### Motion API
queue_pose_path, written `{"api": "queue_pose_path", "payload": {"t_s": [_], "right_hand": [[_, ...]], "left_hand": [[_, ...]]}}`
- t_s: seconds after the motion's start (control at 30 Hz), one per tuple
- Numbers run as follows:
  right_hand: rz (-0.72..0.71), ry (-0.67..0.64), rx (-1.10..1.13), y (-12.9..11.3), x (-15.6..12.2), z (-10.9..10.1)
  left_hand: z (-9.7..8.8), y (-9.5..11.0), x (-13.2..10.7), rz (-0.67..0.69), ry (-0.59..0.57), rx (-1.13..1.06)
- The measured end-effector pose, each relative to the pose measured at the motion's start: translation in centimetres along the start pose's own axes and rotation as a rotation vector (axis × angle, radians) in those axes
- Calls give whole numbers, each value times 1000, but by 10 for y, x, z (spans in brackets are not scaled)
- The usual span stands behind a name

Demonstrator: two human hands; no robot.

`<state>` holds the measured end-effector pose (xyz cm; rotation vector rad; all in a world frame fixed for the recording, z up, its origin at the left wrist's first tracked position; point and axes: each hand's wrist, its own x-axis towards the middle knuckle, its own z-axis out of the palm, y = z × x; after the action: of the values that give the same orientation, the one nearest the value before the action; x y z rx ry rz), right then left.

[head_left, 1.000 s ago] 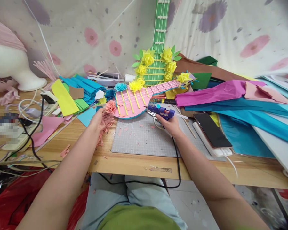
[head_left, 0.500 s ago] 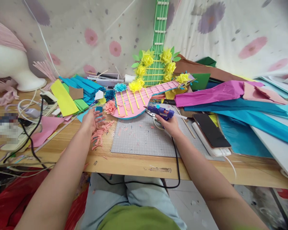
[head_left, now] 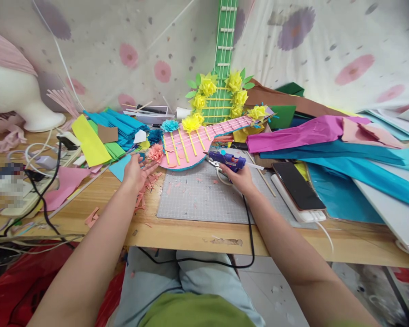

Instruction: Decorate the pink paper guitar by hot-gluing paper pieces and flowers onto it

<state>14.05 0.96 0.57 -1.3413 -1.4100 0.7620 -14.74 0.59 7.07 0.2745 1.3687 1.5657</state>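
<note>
A pink paper lute [head_left: 199, 147] with yellow strips lies tilted on the table, its rounded end over the grey cutting mat [head_left: 197, 200]. Several paper flowers sit along its edge: a coral one [head_left: 155, 153], a light blue one [head_left: 170, 126] and a yellow one [head_left: 192, 123] among them. My left hand [head_left: 138, 172] is open, palm up, with its fingertips close to the coral flower; whether they touch cannot be made out. In my right hand [head_left: 240, 177] is a purple hot glue gun [head_left: 226, 159], nozzle pointing left. Scissors [head_left: 223, 176] lie under it.
Coral paper scraps [head_left: 141, 197] lie below my left hand. A green paper guitar [head_left: 221, 97] stands behind. On the right are a phone [head_left: 299, 186], a white power strip [head_left: 295, 200] and crepe paper [head_left: 300, 131]. The glue gun's black cord [head_left: 251, 236] hangs over the table edge.
My left hand has moved right, from over the coral scraps towards the coral flower. My right hand keeps the glue gun in nearly the same place.
</note>
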Motion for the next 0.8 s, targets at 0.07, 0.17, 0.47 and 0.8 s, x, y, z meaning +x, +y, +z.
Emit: {"api": "queue_pose_path", "payload": {"t_s": [0.07, 0.17, 0.47, 0.8], "right_hand": [[3, 3, -5, 0, 0, 0], [8, 4, -18, -2, -1, 0], [-9, -7, -22, -2, -1, 0], [-13, 0, -19, -3, -1, 0]], "left_hand": [[1, 2, 0, -9, -11, -11], [3, 2, 1, -7, 6, -12], [2, 1, 9, -4, -3, -49], [4, 4, 7, 7, 22, -14]]}}
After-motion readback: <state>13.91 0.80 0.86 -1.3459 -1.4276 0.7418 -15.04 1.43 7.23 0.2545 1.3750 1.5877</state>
